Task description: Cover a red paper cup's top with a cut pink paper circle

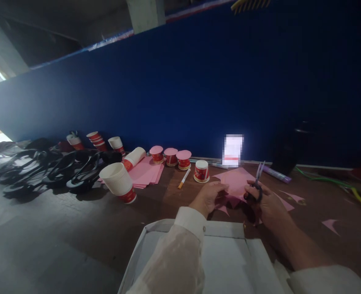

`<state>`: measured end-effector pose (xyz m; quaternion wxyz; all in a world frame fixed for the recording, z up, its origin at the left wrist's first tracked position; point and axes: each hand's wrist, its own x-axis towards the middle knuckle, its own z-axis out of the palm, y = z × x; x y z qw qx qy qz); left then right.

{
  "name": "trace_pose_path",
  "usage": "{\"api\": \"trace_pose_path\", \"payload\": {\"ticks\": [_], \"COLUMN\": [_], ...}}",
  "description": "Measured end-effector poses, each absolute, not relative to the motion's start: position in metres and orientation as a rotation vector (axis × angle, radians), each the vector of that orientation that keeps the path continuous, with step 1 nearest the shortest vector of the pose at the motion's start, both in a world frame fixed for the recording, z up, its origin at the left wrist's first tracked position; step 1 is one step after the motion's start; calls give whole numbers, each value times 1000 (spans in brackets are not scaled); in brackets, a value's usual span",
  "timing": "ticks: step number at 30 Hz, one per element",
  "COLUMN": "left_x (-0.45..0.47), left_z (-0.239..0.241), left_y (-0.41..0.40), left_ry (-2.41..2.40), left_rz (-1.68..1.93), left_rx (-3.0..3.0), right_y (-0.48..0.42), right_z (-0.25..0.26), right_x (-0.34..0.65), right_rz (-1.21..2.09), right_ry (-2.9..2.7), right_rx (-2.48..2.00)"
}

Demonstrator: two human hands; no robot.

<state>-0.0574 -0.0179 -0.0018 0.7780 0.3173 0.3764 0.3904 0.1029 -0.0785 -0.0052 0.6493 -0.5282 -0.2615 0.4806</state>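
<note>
Pink paper (237, 182) is pinched at its left edge by my left hand (212, 196), its outline rounded. Black-handled scissors (258, 185) sit in my right hand (264, 202), their blades pointing up and away, with the fingers also close to the paper's right side. Pink offcuts (292, 197) lie around and beneath both hands. Just left of the paper, a red and white paper cup (201, 171) stands upside down. Further left is a row of three upturned red cups topped with pink discs, the nearest disc-topped cup (184, 159) among them.
A stack of paper cups (118, 182) leans beside pink sheets (146, 173). An orange and white marker or knife (184, 179) lies nearby. Black strapped items (85, 171) fill the left. A white box (226, 261) is in front of me. Right are a purple tube (276, 174) and cables (324, 179).
</note>
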Motion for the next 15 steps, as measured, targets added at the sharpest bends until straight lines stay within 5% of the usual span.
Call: {"api": "trace_pose_path", "payload": {"ticks": [15], "left_x": [-51], "left_z": [-10], "left_y": [-24], "left_ry": [616], "left_rz": [925], "left_rx": [604], "right_y": [-91], "right_z": [3], "right_x": [80], "right_rz": [1164], "right_ry": [-698], "right_rx": [-1213]}}
